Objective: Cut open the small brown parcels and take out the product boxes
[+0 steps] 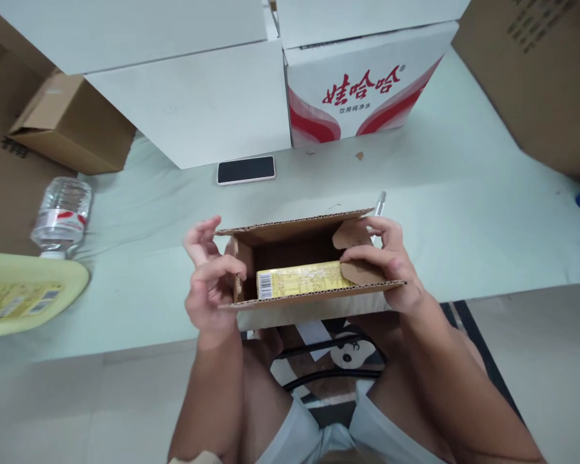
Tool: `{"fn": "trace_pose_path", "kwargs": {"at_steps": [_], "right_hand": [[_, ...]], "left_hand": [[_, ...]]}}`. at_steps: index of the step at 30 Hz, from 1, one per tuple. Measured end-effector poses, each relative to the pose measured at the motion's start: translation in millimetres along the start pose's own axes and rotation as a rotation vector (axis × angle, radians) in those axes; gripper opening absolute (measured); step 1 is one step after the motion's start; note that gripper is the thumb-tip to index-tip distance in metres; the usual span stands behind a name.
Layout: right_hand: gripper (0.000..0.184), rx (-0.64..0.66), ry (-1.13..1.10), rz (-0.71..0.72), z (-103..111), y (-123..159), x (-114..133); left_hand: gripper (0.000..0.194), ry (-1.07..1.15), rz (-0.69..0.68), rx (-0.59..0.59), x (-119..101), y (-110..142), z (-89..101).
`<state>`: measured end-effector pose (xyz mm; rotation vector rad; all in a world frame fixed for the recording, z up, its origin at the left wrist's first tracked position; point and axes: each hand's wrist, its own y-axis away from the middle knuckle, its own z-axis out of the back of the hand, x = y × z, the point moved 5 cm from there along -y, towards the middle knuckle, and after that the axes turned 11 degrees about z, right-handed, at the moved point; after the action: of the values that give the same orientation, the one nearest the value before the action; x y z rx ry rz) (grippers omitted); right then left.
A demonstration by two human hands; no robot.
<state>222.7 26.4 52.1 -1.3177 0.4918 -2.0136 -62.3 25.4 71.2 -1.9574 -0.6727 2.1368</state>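
Observation:
A small brown cardboard box (290,235) with its top open is between my hands at the table's near edge. Inside it, along the near wall, lies a yellow packet (302,279) with a barcode at its left end. My left hand (212,277) grips the box's left end, its fingers curled over the rim. At the other end my right hand (391,258) holds the box, with fingers on the brown inner flap (365,272). Behind the right fingers a clear, pen-like stick (379,205) partly shows.
Beyond the box lies a phone (246,170). White cartons, one with red lettering (362,96), stand at the back. On the left are a water bottle (62,216), a yellow jug (24,293) and a brown box (77,122). A large carton (536,77) stands right.

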Motion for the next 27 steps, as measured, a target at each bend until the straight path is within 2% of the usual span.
{"fn": "trace_pose_path", "kwargs": {"at_steps": [2, 4, 7, 8, 10, 11, 12, 13, 14, 16, 19, 21, 22, 24, 27], "right_hand": [[0.054, -0.107, -0.03, 0.017, -1.6, 1.0, 1.0], [0.046, -0.282, -0.04, 0.004, 2.4, 3.1, 0.2], [0.048, -0.451, -0.002, -0.01, 14.9, 4.3, 6.4], [0.046, -0.487, 0.018, 0.007, 21.2, 2.7, 13.9], [0.027, -0.539, 0.086, 0.047, 35.1, -4.7, 38.4], [0.017, -0.533, 0.135, 0.06, 40.6, -11.6, 54.3], [0.016, -0.487, 0.181, 0.067, 43.3, -21.2, 70.9], [0.021, -0.394, 0.212, 0.067, 42.0, -33.4, 86.6], [0.023, -0.246, 0.223, 0.07, 35.9, -47.4, 100.0], [0.02, 0.151, 0.237, 0.081, 10.8, -74.6, 115.8], [0.024, 0.765, 0.384, 0.013, -34.7, -96.5, 103.3], [0.047, 1.078, 0.496, -0.098, -55.6, -97.2, 83.0], [0.058, 1.196, 0.525, -0.154, -62.4, -94.5, 75.1], [0.064, 1.336, 0.541, -0.229, -70.6, -87.2, 68.6], [0.055, 1.38, 0.641, -0.261, -72.0, -79.5, 72.0]], "left_hand": [[0.054, 0.003, 0.007, -0.003, 0.2, -2.8, 4.5], [0.052, 0.016, 0.015, 0.018, 1.0, -3.9, 6.4], [0.052, 0.05, -0.004, 0.072, 0.9, -2.5, 5.5], [0.052, 0.058, -0.016, 0.091, 0.3, -1.3, 4.6], [0.052, 0.068, -0.024, 0.116, -0.9, 1.6, 2.4], [0.053, 0.063, -0.021, 0.122, -1.4, 3.1, 1.2], [0.055, 0.054, -0.015, 0.129, -1.7, 4.5, -0.3], [0.057, 0.044, -0.008, 0.137, -1.9, 5.8, -1.7], [0.058, 0.037, -0.006, 0.144, -2.0, 7.0, -3.0], [0.059, 0.03, -0.02, 0.157, -2.8, 9.2, -4.2], [0.058, -0.016, -0.035, 0.173, -4.3, 12.9, -3.5], [0.057, -0.051, -0.04, 0.178, -6.5, 16.1, -2.2], [0.055, -0.051, -0.046, 0.183, -8.2, 17.8, -1.7], [0.047, -0.015, -0.065, 0.192, -11.9, 20.7, -0.7], [0.033, 0.034, -0.062, 0.2, -14.0, 21.9, 0.7]]}}
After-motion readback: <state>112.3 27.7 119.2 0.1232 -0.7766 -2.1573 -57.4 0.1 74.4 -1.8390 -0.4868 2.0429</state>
